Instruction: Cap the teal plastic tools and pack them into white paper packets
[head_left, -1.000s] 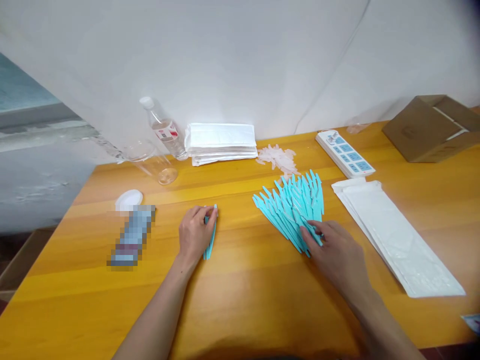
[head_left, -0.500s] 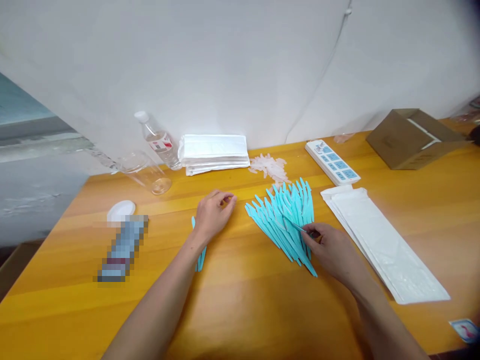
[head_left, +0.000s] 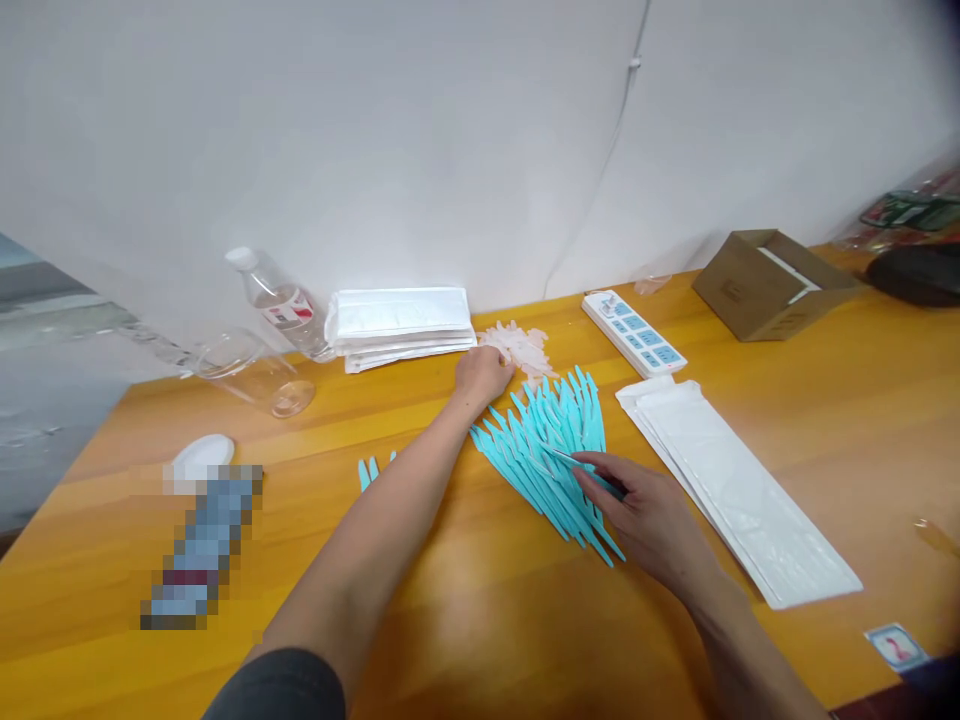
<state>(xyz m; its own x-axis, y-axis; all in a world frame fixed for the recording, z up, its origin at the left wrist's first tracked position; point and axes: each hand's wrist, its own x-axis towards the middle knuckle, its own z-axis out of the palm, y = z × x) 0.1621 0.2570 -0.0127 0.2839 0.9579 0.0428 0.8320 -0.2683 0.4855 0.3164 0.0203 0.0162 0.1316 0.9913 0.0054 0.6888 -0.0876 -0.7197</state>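
Observation:
My left hand (head_left: 484,375) reaches to the near left edge of a pile of small translucent whitish caps (head_left: 525,347). Its fingers are curled together at the pile, and what is between the fingertips is hidden. My right hand (head_left: 634,505) pinches a slim turquoise eyebrow razor (head_left: 561,456), its thin end pointing left. Beneath that razor spreads a fanned heap of similar turquoise razors (head_left: 536,465). Several more turquoise razors (head_left: 364,474) lie to the left, partly covered by my left forearm.
White flat packets (head_left: 401,315) are stacked by the wall, with more packets (head_left: 750,490) at right. A power strip (head_left: 634,335), cardboard box (head_left: 757,290), bottle (head_left: 281,305), clear jar (head_left: 259,375), white lid (head_left: 202,457) and a blurred-out flat object (head_left: 202,550) also sit on the wooden table (head_left: 480,640).
My left hand has moved away and to the right, from beside the small razor group to the cap pile. My right hand still holds its razor over the heap. The view has shifted slightly right.

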